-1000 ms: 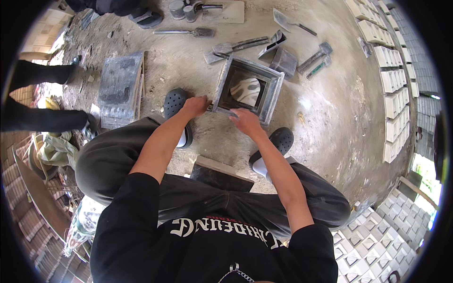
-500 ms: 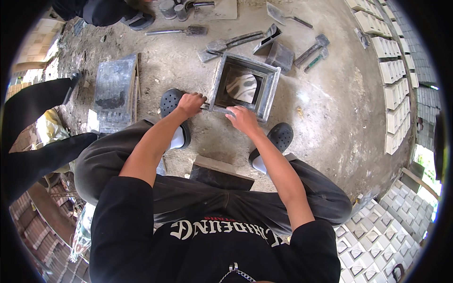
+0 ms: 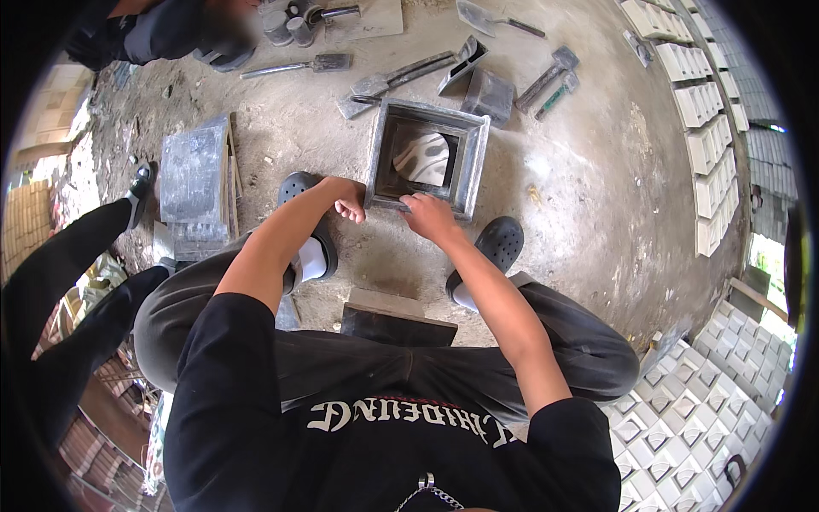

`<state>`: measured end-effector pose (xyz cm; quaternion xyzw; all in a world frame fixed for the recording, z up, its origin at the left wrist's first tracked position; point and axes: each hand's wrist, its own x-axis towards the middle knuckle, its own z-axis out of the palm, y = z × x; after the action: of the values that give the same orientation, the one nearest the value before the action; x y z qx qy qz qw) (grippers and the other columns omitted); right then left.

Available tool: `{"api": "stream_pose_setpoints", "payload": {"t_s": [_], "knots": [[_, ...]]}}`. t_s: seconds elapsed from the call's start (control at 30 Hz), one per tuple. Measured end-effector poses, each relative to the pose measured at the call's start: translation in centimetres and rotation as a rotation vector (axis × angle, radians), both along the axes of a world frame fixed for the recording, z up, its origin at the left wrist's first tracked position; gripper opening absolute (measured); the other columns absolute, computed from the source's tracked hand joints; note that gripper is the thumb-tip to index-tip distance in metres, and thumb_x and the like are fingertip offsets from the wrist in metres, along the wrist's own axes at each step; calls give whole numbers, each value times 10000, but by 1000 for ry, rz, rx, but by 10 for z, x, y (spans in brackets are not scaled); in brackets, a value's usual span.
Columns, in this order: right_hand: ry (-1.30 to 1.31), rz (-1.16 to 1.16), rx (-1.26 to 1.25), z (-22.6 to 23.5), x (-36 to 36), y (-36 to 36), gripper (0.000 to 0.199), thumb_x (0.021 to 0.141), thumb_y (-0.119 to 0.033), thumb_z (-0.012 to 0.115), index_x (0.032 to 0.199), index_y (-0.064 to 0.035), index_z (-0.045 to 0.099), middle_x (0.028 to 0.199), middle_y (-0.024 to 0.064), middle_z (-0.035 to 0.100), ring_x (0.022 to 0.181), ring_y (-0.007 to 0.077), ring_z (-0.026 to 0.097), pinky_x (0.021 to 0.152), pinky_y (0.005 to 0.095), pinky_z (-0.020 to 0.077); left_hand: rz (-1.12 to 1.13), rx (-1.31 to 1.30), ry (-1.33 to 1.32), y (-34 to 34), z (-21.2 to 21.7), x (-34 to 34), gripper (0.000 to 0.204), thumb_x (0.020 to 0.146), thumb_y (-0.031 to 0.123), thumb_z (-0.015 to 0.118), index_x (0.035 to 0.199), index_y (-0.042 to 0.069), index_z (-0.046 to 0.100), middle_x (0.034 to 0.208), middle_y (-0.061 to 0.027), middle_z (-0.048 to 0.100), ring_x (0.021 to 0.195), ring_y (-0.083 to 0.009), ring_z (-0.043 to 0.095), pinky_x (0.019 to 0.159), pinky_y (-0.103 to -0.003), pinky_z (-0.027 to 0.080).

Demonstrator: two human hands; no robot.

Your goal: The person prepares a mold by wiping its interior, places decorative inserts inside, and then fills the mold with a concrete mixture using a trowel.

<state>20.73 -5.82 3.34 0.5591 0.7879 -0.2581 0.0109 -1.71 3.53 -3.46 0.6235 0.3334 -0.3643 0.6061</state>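
Note:
A square grey metal mould [image 3: 483, 162] rests on the ground between my feet, its top uncovered. Deep inside lies a pale insert [image 3: 433, 152] with dark curved patches. My right hand [image 3: 429, 217] is closed over the mould's near rim. Beside the near left corner, my left hand [image 3: 345, 198] has its fingers curled in, knuckles close to the mould's wall; anything inside them is hidden. A dark metal block [image 3: 490, 96] stands just behind the mould's far right corner.
Beyond the mould lie a trowel [image 3: 370, 85], a hammer [image 3: 554, 72] and a flat scraper [image 3: 331, 62]. Dark plates [image 3: 194, 175] are stacked at left, near another person's legs [image 3: 85, 230]. A low block [image 3: 397, 326] sits before me. Pale blocks [image 3: 708, 154] line the right.
My left hand has turned and its fingers have curled downward beside the mould's left wall. My right hand stays on the near rim. The other person's foot at left has shifted.

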Motion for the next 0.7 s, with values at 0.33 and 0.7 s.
{"api": "stream_pose_setpoints", "payload": {"t_s": [0.33, 0.7], "knots": [[-8, 34, 48, -4, -23, 0, 154, 866, -112, 522, 979, -71, 618, 821, 136, 678, 753, 350, 679, 614, 502, 525, 130, 807, 139, -48, 18, -11, 221, 728, 218, 662, 881, 68, 721, 830, -165, 711, 843, -328, 702, 720, -422, 567], [39, 22, 42, 3, -31, 12, 208, 839, -113, 556, 1007, -95, 677, 854, 141, 698, 809, 346, 688, 653, 503, 532, 125, 495, -143, -22, 0, -36, 417, 682, 407, 749, 907, 58, 715, 892, -143, 715, 835, -284, 692, 734, -432, 552]]}}
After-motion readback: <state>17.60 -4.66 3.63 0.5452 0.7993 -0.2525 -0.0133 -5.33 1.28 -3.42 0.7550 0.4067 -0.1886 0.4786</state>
